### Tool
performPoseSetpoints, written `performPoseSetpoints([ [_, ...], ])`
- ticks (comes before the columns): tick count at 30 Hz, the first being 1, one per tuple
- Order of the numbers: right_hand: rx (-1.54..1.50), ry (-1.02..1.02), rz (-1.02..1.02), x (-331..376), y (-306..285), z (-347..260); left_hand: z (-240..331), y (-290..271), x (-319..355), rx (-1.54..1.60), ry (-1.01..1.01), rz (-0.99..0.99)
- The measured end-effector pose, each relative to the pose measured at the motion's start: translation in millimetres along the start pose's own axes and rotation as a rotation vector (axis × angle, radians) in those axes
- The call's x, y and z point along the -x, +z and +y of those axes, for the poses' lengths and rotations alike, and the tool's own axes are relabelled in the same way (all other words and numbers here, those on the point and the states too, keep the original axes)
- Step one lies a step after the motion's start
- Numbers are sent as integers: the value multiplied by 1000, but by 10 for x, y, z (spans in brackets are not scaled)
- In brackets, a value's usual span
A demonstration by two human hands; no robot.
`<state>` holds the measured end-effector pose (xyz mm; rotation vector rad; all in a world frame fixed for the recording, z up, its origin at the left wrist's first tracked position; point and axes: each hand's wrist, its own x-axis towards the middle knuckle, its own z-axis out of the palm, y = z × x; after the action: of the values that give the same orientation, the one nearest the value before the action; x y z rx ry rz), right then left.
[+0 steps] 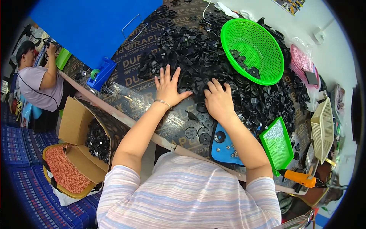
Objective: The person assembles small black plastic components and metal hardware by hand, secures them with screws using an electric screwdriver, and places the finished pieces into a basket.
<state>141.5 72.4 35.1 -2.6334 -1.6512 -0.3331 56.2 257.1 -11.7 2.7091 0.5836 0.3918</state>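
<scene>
Pressing flat, fingers spread and gripping nothing, left hand [168, 88] at the near edge of the big heap of small black moulded plastic parts [198, 57]; resting beside it, right hand [218, 101], fingers loosely curled down into the same edge of the heap, whether anything is pinched underneath impossible to tell. Lying just on the near side of the heap, a few loose black round discs [198, 128] on the dark printed board surface [131, 78], next to a blue plastic jig plate [225, 147]. Sitting tilted on the far right of the heap, a round bright green plastic mesh basket [253, 47] holding a few parts. Risking, as a judgement: sweeping too hard toward the near edge and sending parts off the surface, past the open brown cardboard box [82, 129] standing lower down, left of the heap; also nudging the tilted basket and tipping its contents back out; also snagging fingertips on sharp moulded edges.
</scene>
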Motion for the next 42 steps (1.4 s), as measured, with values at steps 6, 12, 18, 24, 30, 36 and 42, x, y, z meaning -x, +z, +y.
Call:
performPoseSetpoints([
  [6,-242,122,124,572,-390,71,160,-197,29,148,-59,-180],
  [12,-401,388,123,1202,-414,187,196,-96,-85,125,86,141],
  [18,-406,505,214,1585,-351,251,255,-48,-165,19,204,228],
  [24,-386,361,169,1585,-249,111,386,-172,26,541,255,243],
  [30,-419,351,124,1408,-104,70,749,-333,734,1227,-8,-172],
  [36,-477,329,64,1467,-159,55,960,-360,1250,1583,-493,-697],
  [42,-617,517,-152,1547,-235,70,967,-287,1348,1537,-591,-859],
])
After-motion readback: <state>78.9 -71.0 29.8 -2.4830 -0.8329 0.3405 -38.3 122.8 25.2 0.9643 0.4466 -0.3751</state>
